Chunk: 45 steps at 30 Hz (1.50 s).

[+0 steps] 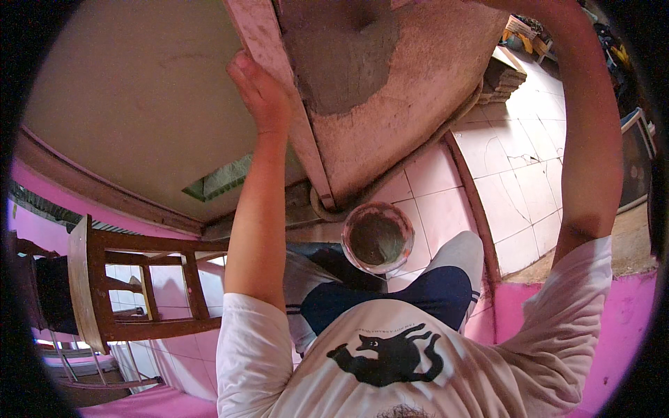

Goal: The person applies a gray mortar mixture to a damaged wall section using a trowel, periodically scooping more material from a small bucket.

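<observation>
My left hand (pixel 259 90) is closed around the edge of a long, pale, dust-smeared wooden plank (pixel 304 132). The plank runs along the corner of a rough plastered wall (pixel 418 104). Dark grey wet mortar (pixel 341 70) covers part of that wall right beside the plank. My right arm (pixel 589 139) is raised and bends over toward the mortar at the top edge. The right hand itself lies beyond the picture, so its fingers and anything in them are hidden. Below the plank's lower end, close to my legs, stands a round bucket (pixel 380 237) with grey mortar inside.
At the left stands a wooden chair (pixel 150 279). A ceiling opening (pixel 219 180) shows beyond my left forearm. Stacked flat pieces (pixel 503 80) lie by the wall at the right, on a cracked tiled floor (pixel 519 181). A framed panel (pixel 635 160) leans at the far right.
</observation>
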{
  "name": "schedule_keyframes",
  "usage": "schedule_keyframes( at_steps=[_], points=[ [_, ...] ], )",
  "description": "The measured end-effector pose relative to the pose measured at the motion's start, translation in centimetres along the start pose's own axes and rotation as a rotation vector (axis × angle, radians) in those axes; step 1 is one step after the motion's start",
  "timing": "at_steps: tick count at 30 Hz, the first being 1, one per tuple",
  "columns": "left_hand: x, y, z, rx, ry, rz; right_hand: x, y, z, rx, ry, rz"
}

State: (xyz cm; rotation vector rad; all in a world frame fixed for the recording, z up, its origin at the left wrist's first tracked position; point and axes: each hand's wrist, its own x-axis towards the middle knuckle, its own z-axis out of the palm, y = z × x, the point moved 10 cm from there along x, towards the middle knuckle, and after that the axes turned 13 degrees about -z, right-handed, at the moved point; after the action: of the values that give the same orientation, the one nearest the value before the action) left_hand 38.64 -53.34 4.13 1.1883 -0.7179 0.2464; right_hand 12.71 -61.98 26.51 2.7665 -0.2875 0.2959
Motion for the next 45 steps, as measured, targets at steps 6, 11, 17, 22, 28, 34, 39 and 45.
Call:
schedule_keyframes(
  at_steps=[6, 11, 17, 22, 28, 34, 39, 45],
  points=[
    [0.7, 0.0, -1.7, -0.028, -0.022, -0.021, 1.0, -3.7, 9.8, 0.1, -0.045, -0.146],
    [0.0, 1.0, -0.5, 0.01, 0.009, -0.034, 1.8, -3.8, 12.9, 0.061, 0.011, -0.128],
    [0.3, -0.7, -0.7, -0.001, -0.02, -0.055, 1.9, -1.9, 6.8, 0.164, -0.042, -0.015],
    [0.8, -0.8, -0.6, -0.004, -0.013, 0.07, -1.1, -1.6, 7.6, 0.084, 0.103, -0.175],
    [0.2, 0.2, -0.7, -0.051, 0.01, 0.024, 0.5, -4.3, 16.7, 0.044, -0.144, -0.135],
    [-0.2, 0.6, -0.5, -0.005, 0.016, 0.039, 3.3, -1.9, 19.1, -0.019, -0.132, -0.074],
    [0.2, 0.2, -0.3, -0.135, 0.003, -0.03, 4.0, -1.2, 17.9, -0.058, -0.16, -0.078],
    [0.4, 0.0, -1.0, -0.05, 0.012, 0.066, 2.7, -1.0, 11.9, 0.135, -0.086, -0.11]
  ],
)
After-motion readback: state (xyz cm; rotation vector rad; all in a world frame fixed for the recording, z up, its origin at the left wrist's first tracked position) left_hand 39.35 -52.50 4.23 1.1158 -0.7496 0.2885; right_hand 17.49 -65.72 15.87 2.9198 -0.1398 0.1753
